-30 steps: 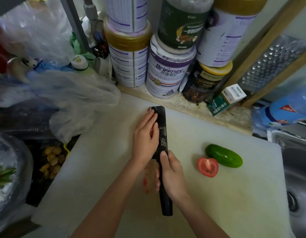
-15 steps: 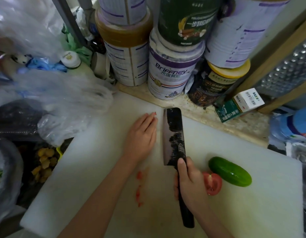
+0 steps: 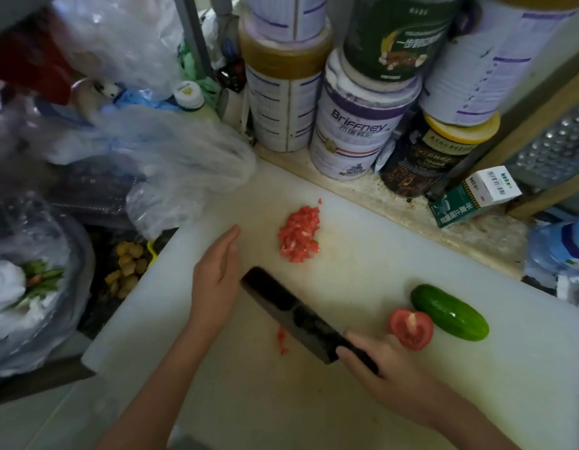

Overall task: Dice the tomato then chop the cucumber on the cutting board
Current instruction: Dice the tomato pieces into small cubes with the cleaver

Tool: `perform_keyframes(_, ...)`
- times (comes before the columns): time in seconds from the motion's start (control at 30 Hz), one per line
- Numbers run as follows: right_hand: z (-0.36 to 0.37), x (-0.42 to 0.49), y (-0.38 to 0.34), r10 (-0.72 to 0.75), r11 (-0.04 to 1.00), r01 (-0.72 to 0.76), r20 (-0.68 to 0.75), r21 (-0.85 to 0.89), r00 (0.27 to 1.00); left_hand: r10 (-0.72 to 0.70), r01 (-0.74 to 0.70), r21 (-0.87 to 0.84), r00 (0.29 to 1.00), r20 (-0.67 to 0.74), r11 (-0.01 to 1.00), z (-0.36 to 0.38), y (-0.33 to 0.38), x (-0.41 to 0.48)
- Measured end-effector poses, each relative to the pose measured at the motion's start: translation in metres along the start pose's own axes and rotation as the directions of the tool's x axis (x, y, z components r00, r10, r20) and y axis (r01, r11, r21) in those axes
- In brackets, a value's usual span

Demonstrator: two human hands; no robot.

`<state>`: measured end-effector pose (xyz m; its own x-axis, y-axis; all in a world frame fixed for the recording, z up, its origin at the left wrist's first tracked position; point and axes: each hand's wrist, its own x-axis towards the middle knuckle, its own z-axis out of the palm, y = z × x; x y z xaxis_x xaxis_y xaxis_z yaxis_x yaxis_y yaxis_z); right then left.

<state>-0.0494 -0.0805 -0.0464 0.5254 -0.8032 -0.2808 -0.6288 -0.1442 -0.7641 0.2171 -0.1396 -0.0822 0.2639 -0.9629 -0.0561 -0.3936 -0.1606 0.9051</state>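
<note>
A pile of diced tomato (image 3: 300, 234) lies near the far side of the white cutting board (image 3: 362, 401). A tomato half (image 3: 410, 328) sits cut side up at the right, touching a whole green cucumber (image 3: 449, 311). My right hand (image 3: 384, 375) grips the handle of a dark cleaver (image 3: 289, 311), whose blade points left across the board. My left hand (image 3: 216, 277) hovers flat with straight fingers, left of the pile and just beyond the blade tip. A few red bits (image 3: 281, 341) lie near the blade.
Stacked tins (image 3: 359, 131) and a small green box (image 3: 473, 198) line the back ledge. Crumpled plastic bags (image 3: 171, 157) crowd the board's left corner. A metal grater (image 3: 560, 144) leans at the right. A bag with greens (image 3: 28, 287) sits far left.
The cleaver swung away from the far corner and now lies angled lower on the board. My left hand drew back to the left, uncovering the diced tomato pile.
</note>
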Motion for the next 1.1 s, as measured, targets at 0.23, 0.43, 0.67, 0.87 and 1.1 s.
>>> perform_keyframes(0.23, 0.006, 0.009, 0.007, -0.034, 0.99, 0.066, 0.244, -0.123, 0.969, -0.074, 0.075, 0.011, 0.995, -0.063, 0.997, -0.035, -0.02, -0.042)
perform_keyframes(0.43, -0.007, 0.045, 0.017, 0.034, 0.978, -0.014, 0.09, -0.209, 0.995, -0.103, 0.103, -0.002, 0.993, -0.062, 0.995, -0.038, -0.028, -0.06)
perform_keyframes(0.67, -0.029, 0.09, 0.016, -0.038, 0.937, 0.045, 0.027, -0.347, 0.999, -0.061, 0.06, -0.035, 0.998, -0.032, 0.998, -0.029, -0.028, -0.063)
perform_keyframes(0.87, -0.059, 0.114, 0.018, -0.071, 0.869, 0.093, 0.065, -0.485, 0.995, -0.048, 0.047, -0.017, 0.998, -0.028, 0.999, -0.026, -0.021, -0.06)
perform_keyframes(1.1, -0.057, 0.076, 0.013, -0.213, 0.839, 0.309, 0.251, -0.447, 0.944, -0.01, 0.01, 0.001, 0.999, -0.053, 1.0, -0.024, -0.023, -0.058)
